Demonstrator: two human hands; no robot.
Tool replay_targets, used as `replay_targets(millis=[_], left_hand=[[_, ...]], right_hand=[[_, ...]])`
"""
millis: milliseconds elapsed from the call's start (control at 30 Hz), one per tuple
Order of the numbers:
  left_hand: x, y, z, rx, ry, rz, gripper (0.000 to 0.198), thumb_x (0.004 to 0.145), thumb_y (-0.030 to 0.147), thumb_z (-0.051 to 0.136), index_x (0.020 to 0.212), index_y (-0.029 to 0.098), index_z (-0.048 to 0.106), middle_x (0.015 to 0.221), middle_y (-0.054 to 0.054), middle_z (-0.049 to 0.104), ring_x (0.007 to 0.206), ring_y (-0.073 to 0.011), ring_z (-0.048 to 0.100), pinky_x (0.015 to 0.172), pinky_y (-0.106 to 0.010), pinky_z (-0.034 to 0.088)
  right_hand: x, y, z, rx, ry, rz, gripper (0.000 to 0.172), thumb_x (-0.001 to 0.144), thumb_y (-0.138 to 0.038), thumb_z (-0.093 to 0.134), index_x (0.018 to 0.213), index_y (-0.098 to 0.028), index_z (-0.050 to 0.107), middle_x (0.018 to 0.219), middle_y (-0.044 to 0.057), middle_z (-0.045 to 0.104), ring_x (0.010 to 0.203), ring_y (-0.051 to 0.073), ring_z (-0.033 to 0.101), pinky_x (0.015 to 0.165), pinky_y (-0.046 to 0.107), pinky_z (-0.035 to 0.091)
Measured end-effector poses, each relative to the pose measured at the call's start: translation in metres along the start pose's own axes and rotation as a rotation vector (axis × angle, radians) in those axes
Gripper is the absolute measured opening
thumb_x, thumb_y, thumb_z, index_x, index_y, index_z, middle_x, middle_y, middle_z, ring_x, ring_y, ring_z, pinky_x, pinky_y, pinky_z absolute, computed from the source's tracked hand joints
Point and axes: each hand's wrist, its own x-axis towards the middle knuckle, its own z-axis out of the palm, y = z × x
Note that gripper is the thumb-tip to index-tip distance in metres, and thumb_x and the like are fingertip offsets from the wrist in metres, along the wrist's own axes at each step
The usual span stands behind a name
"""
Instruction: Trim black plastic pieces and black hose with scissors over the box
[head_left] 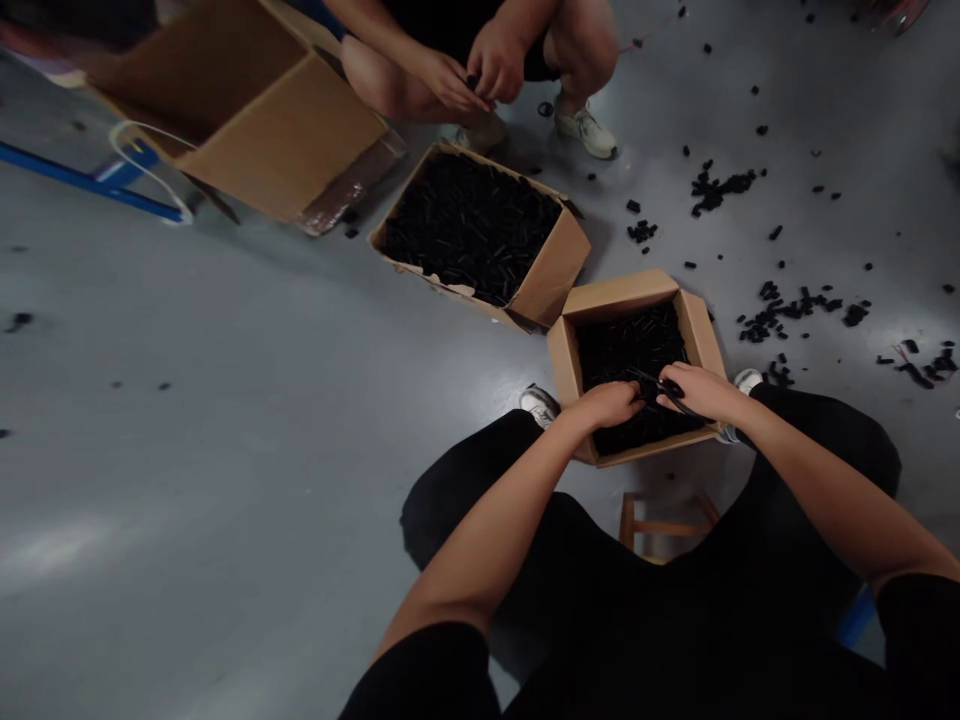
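Note:
A small cardboard box [570, 365] full of short black tube pieces [622, 345] stands on the floor between my feet. My left hand [609, 404] hovers over it with fingers curled on a small black piece. My right hand [696, 390] is closed on black scissors [660, 385] whose blades point left toward my left hand. Both hands meet over the near half of the box.
A larger box [559, 265] of black pieces sits beyond. Another person crouches at the top, hands [472, 72] working a black piece. An empty cardboard carton [247, 120] lies at the upper left. Black bits [795, 305] litter the grey floor at right. A wooden stool [664, 525] is under me.

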Motion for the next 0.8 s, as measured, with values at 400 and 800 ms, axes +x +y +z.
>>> replay_targets(millis=[400, 800], left_hand=[[-0.0050, 0.0015, -0.0032, 0.094, -0.014, -0.050, 0.044, 0.119, 0.039, 0.051, 0.150, 0.013, 0.068, 0.150, -0.021, 0.079, 0.141, -0.0360, 0.078, 0.111, -0.041, 0.064], [-0.0021, 0.0017, -0.0016, 0.139, -0.052, -0.054, 0.043, 0.120, 0.037, 0.050, 0.148, 0.014, 0.072, 0.149, -0.020, 0.080, 0.140, -0.0331, 0.079, 0.110, -0.038, 0.064]], right_hand=[[-0.0016, -0.0056, -0.0041, -0.054, -0.029, 0.024, 0.026, 0.115, -0.045, 0.067, 0.127, -0.022, 0.068, 0.134, 0.011, 0.075, 0.123, 0.027, 0.077, 0.092, 0.032, 0.050], [-0.0097, -0.0054, -0.0084, -0.115, -0.049, 0.066, 0.030, 0.116, -0.047, 0.064, 0.133, -0.022, 0.068, 0.139, 0.013, 0.076, 0.123, 0.031, 0.079, 0.091, 0.035, 0.052]])
